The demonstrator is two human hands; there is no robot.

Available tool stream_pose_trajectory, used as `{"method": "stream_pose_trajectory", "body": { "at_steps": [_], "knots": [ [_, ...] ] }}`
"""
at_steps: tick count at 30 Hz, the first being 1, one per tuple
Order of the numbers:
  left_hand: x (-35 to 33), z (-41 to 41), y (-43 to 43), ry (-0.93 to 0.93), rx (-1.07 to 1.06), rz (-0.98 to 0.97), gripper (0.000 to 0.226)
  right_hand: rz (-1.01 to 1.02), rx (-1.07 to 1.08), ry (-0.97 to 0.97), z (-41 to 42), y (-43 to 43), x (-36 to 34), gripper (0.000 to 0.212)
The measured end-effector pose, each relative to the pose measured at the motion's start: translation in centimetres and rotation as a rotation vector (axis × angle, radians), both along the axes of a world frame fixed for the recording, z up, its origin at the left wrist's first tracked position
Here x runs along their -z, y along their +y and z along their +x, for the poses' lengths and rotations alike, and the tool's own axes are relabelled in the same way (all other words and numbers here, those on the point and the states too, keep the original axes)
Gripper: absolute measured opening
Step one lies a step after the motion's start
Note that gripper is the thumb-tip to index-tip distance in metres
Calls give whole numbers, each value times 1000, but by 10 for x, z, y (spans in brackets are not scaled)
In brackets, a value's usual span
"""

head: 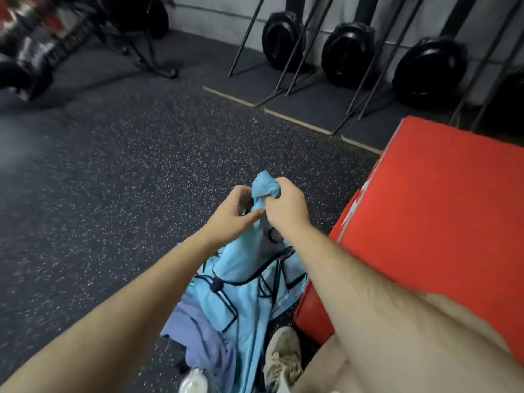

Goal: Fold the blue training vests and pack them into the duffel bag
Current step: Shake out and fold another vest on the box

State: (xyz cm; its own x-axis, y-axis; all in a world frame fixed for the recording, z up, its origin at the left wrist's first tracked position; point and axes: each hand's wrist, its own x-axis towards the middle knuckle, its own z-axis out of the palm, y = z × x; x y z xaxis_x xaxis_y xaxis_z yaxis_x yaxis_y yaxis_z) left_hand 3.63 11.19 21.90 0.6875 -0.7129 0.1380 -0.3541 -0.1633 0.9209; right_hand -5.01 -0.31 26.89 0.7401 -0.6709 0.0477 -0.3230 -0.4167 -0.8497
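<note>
The right hand's [287,207] fingers [281,185] are clenched round the bunched top of a light blue vest [241,265]. Just beside it, the left hand [234,215] has loosely curled fingers and its thumb reaching to the cloth; whether it pinches the cloth I cannot tell.

The vest hangs from the right fist, its long axis running down and towards the wearer, its dark-trimmed lower part heaped on the speckled floor [113,180]. A lilac cloth [198,336] lies against the heap, partly hidden by the left forearm. A pale shoe [283,355] stands beside a red box [439,208], whose far side is cut off. The background is blurred.
</note>
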Motion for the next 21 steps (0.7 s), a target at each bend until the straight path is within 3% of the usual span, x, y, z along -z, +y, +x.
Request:
{"method": "stream_pose_trajectory", "body": {
  "at_steps": [6, 11, 14, 18, 21],
  "knots": [
    [-130, -23, -61, -299, 47, -77, 24, -47, 107, -262, -38, -52, -113, 13],
    [-224, -67, -119, -466, 160, -227, 50, -145, 239, -456, -99, -103, -214, 6],
    [-262, -102, -157, -627, 132, -308, 32, -205, 304, -550, -142, -132, -266, 20],
    [-294, -159, -204, -612, -8, -333, 34, -300, 442, -585, -201, -163, -305, 31],
    [-296, -196, -234, -486, 162, -189, 17, -317, 566, -581, -243, -188, -303, 29]
  ]
}}
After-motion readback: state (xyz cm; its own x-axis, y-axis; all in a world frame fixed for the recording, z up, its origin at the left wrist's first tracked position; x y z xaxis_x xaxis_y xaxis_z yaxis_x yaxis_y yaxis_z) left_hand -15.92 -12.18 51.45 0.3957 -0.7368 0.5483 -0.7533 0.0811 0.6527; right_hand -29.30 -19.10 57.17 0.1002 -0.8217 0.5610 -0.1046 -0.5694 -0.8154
